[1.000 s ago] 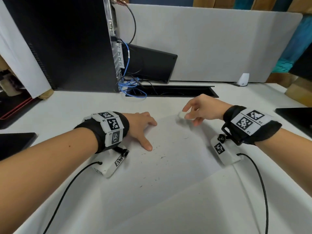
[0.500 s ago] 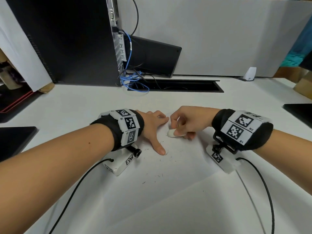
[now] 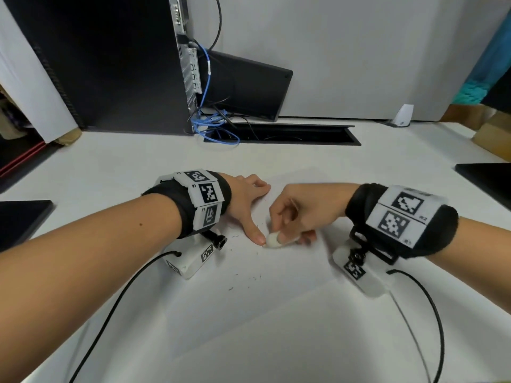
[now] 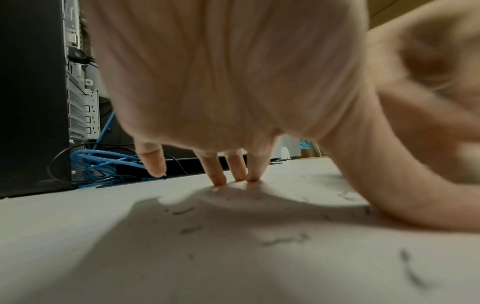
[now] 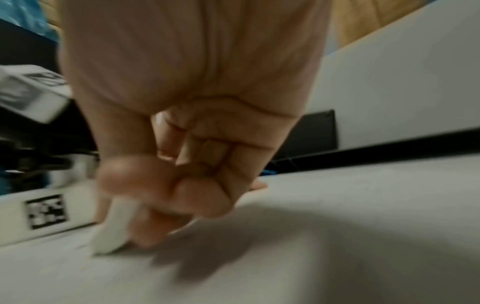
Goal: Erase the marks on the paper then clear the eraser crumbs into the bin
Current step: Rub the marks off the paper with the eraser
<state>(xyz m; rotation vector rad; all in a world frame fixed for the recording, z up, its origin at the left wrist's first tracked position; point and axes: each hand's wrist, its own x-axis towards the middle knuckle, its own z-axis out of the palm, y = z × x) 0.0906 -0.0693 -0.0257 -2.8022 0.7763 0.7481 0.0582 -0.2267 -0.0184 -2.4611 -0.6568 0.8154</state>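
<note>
Eraser (image 3: pixel 272 240) in right hand (image 3: pixel 301 214), now nearer, beside left thumb (image 3: pixel 255 234)

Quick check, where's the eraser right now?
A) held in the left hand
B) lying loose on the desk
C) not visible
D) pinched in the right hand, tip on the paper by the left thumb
D: the right hand pinches the eraser, its tip on the paper beside the thumb of the left hand.

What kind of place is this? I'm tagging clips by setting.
Probably an office desk or workstation: a black computer tower with blue network cables stands at the back of a white desk, and a grey partition panel runs behind it.
</note>
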